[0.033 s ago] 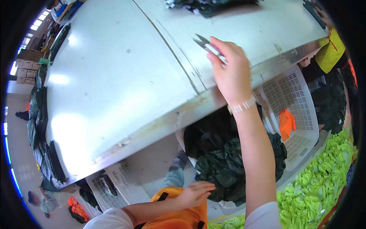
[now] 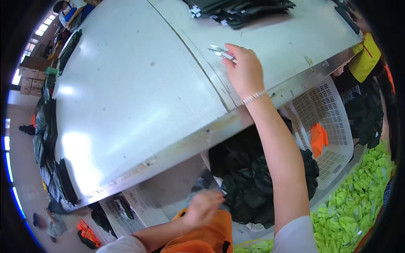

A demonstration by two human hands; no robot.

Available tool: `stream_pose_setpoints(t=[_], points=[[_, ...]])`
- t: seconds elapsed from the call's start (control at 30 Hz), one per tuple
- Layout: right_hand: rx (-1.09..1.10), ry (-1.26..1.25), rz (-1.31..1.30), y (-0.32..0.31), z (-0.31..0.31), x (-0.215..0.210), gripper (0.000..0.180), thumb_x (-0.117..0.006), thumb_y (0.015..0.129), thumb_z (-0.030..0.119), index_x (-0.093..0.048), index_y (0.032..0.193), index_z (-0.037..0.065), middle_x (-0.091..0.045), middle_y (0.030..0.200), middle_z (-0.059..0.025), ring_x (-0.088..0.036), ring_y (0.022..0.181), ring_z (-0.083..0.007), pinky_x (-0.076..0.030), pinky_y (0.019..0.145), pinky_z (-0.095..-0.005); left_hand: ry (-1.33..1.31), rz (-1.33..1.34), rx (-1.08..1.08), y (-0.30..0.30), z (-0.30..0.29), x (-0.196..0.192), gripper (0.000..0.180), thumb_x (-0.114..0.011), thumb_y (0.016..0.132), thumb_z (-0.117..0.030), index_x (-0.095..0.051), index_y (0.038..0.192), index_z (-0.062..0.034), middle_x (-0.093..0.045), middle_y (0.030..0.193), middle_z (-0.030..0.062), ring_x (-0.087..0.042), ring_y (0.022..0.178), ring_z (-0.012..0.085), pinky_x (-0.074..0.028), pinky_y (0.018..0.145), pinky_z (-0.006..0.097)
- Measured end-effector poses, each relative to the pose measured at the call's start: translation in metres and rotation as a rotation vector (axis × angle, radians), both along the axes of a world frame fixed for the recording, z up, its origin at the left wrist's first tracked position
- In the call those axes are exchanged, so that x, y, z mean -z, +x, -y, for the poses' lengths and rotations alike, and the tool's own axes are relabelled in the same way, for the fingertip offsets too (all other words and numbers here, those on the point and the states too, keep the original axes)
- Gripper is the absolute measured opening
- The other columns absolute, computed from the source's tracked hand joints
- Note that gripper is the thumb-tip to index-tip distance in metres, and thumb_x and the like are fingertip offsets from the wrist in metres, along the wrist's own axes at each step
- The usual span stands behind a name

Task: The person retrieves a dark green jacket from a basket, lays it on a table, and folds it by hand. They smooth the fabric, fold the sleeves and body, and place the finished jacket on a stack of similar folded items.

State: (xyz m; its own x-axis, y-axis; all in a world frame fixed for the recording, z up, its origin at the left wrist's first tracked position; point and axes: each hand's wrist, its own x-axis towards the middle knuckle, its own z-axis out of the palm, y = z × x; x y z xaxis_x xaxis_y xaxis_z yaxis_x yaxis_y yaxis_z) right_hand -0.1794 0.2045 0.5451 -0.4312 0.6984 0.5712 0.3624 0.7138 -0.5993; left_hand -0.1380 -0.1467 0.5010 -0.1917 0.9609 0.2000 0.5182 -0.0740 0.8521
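Above the table's near edge, my right hand [image 2: 246, 69] is closed around a small pair of thread snips [image 2: 220, 52], their blades pointing left over the table top. A bracelet circles that wrist. My left hand [image 2: 205, 207] is smeared by motion in front of the orange apron [image 2: 206, 236] on my body; whether its fingers hold anything cannot be made out. Dark green garments [image 2: 249, 189] lie heaped below the table edge, just right of that hand. Beyond the snips, a stack of folded dark garments [image 2: 240, 12] rests on the table [image 2: 126, 97].
A white basket [image 2: 337, 122] with an orange cloth [image 2: 319, 140] stands at right, beside a large pile of lime-green garments [image 2: 358, 198]. Dark garments [image 2: 47, 126] line the table's left edge. One person [image 2: 69, 14] is at the far left, another [image 2: 52, 223] at lower left.
The whole view has shifted slightly, showing more of the dark stack. My right hand has moved a little left with the snips. My left hand has moved left and is now blurred.
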Motion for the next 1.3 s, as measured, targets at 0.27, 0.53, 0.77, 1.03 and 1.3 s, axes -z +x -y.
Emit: stream_pose_setpoints(t=[0.27,0.53,0.77,1.03,1.3], points=[[0.363,-0.282,-0.182,0.049,-0.009,0.008,0.028,-0.065,0.085,0.024,-0.064,0.105,0.004,-0.066,0.105,-0.0146,-0.062,0.097,-0.0179,-0.049,0.082,-0.0293,-0.349,-0.596,-0.514,-0.196,0.023,-0.034,0.05,-0.059,0.08,-0.013,-0.047,0.127,-0.0033,-0.042,0.137,0.0163,-0.035,0.129,0.0362,-0.023,0.106,0.048],[0.595,-0.96,0.634,0.247,0.116,0.392,0.056,-0.07,0.076,0.02,-0.051,0.126,0.004,-0.056,0.121,-0.0197,-0.053,0.113,-0.035,-0.043,0.096,-0.037,-0.324,-0.585,-0.479,-0.201,0.017,-0.023,0.049,-0.055,0.083,-0.018,-0.046,0.127,0.0008,-0.038,0.137,0.0207,-0.033,0.13,0.0367,-0.027,0.106,0.046],[0.072,-0.946,1.441,0.224,0.157,0.476,0.076,-0.067,0.076,0.038,-0.033,0.138,0.01,-0.033,0.141,-0.0147,-0.031,0.13,-0.0324,-0.028,0.107,-0.0415,-0.344,-0.577,-0.486,-0.198,0.025,-0.019,0.05,-0.044,0.087,-0.018,-0.039,0.131,0.0052,-0.031,0.141,0.0233,-0.029,0.133,0.0362,-0.024,0.109,0.047],[0.631,-1.419,0.326,0.265,0.221,0.385,0.043,-0.05,0.092,0.035,-0.058,0.103,-0.006,-0.061,0.087,-0.0165,-0.057,0.079,-0.0273,-0.044,0.07,-0.0389,-0.118,-0.748,-0.436,-0.179,0.042,-0.019,0.024,-0.051,0.084,-0.002,-0.059,0.106,-0.0002,-0.053,0.125,0.0177,-0.049,0.118,0.0316,-0.037,0.099,0.041],[0.882,-1.307,-0.499,0.315,0.285,0.158,0.05,-0.056,0.092,0.036,-0.055,0.114,-0.01,-0.06,0.109,-0.0139,-0.057,0.087,-0.0213,-0.047,0.075,-0.0304,-0.669,0.556,-0.02,0.021,0.067,0.044,0.036,-0.057,0.091,-0.025,-0.057,0.117,-0.0011,-0.058,0.115,0.0117,-0.058,0.103,0.0219,-0.045,0.09,0.034]])
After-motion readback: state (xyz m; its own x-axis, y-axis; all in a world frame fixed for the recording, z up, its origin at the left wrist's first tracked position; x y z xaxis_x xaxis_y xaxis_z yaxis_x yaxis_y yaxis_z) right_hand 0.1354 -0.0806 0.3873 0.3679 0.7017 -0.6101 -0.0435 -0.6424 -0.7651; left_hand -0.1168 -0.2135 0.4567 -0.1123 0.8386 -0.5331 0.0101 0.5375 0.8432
